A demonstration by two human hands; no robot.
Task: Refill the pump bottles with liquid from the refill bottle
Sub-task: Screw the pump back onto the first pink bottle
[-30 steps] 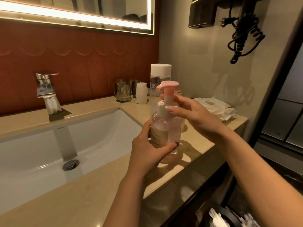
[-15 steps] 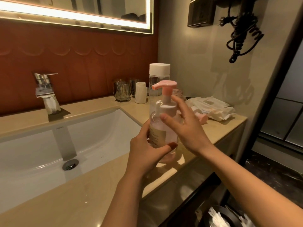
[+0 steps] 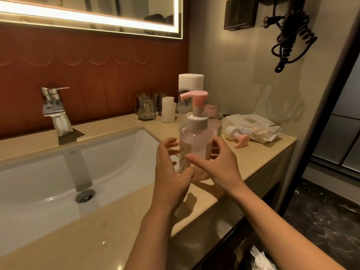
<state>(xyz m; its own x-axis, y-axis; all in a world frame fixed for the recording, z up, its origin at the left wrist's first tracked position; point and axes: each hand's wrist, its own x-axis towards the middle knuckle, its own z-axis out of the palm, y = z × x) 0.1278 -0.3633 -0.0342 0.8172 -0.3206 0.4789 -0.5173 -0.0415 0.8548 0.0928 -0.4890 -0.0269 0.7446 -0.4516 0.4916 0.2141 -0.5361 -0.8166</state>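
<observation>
A clear pump bottle (image 3: 195, 142) with pinkish liquid and a pink pump head stands upright at the counter's (image 3: 109, 227) front, right of the sink. My left hand (image 3: 171, 172) cups its left side with spread fingers, thumb by the base. My right hand (image 3: 218, 168) flanks the right side, one straight finger touching the front. Neither hand grips it. Behind it stand the tall clear refill bottle (image 3: 191, 82) with a white cap and a second bottle (image 3: 213, 115) with an open neck. A loose pink pump (image 3: 238, 138) lies on the counter.
The white sink (image 3: 48, 184) and chrome faucet (image 3: 55, 110) lie to the left. Glass tumblers (image 3: 146, 108) and a white paper cup (image 3: 168, 109) stand at the back wall. A wipes packet (image 3: 257, 125) lies at the right. The counter edge drops off close behind my wrists.
My right hand came down from the pump collar to the bottle's body. My left hand loosened its grip and spread its fingers. The bottle sits lower than before.
</observation>
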